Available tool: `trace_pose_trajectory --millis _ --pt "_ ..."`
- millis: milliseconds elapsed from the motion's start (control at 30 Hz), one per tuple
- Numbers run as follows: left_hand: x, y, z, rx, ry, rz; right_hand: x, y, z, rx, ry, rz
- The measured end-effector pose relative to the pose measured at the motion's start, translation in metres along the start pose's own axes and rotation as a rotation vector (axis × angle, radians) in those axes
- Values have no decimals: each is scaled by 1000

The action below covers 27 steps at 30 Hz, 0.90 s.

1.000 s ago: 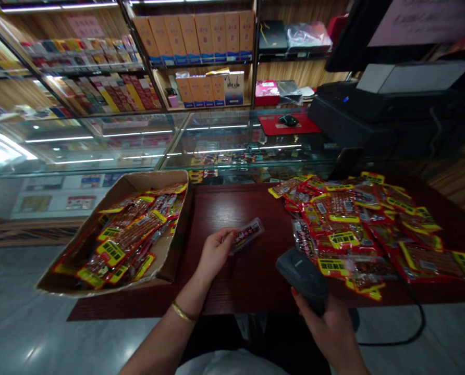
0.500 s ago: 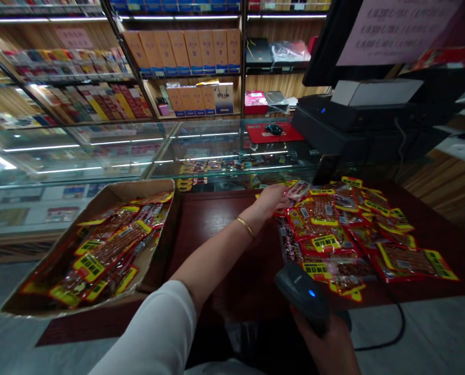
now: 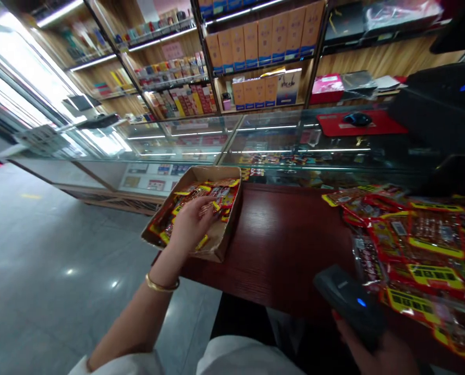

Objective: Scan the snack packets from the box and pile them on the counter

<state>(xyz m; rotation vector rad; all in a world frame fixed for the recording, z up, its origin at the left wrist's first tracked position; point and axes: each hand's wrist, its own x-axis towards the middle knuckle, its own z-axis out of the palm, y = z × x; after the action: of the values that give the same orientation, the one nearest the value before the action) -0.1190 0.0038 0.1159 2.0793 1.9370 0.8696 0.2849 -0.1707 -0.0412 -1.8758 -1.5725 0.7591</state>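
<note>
My left hand [image 3: 190,225], with a gold bangle at the wrist, reaches over a cardboard box [image 3: 230,227] at centre left. Its thumb and fingers are apart, just above the red-and-yellow snack packets [image 3: 191,197] inside, and no packet shows in its grasp. Whether the fingertips touch the packets I cannot tell. My right hand [image 3: 377,350], at the lower right, is wrapped round a dark barcode scanner [image 3: 352,302] with a blue light. On the counter to the scanner's right lies a heap of snack packets [image 3: 431,237] of the same sort.
The dark red wooden counter [image 3: 271,234] runs between box and heap. Behind it stands a glass display case [image 3: 275,136] with a mouse [image 3: 356,120] on a red mat. Shelves with orange boxes [image 3: 266,39] line the wall. A dark machine [image 3: 443,104] stands at right.
My left hand has moved from the packet heap on the right to above the box on the left. My view has swung left. The scanner stays in my right hand.
</note>
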Motion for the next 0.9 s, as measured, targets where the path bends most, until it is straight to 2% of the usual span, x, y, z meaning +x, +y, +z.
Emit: trace_pose_trajectory --millis 100,200,333,467,567,667,733,800,833,900 --pt "11 -42 -13 394 -220 2 -3 -8 7 33 -20 -45" --pt "11 -57 -7 573 -341 -35 -7 -9 10 20 -64 -68" --pt "6 -57 1 555 -300 -80 -9 -8 6 -35 -31 -71" --pt "7 -50 0 294 -172 -220 -9 -14 3 -31 30 -38" --pt "9 -32 0 11 -26 -244 -10 -19 3 -32 109 18" --pt "6 4 9 -266 57 -216 -12 -19 2 -37 147 44" --pt "1 34 22 -520 30 -205 -13 -16 1 -12 147 38" --pt "-4 62 44 -746 -34 -112 -13 -14 -1 26 173 42" --pt "-6 74 57 -790 -72 -23 -13 -14 -3 50 179 44" --pt "-10 91 87 -715 -151 195 -11 -14 -7 97 173 50"
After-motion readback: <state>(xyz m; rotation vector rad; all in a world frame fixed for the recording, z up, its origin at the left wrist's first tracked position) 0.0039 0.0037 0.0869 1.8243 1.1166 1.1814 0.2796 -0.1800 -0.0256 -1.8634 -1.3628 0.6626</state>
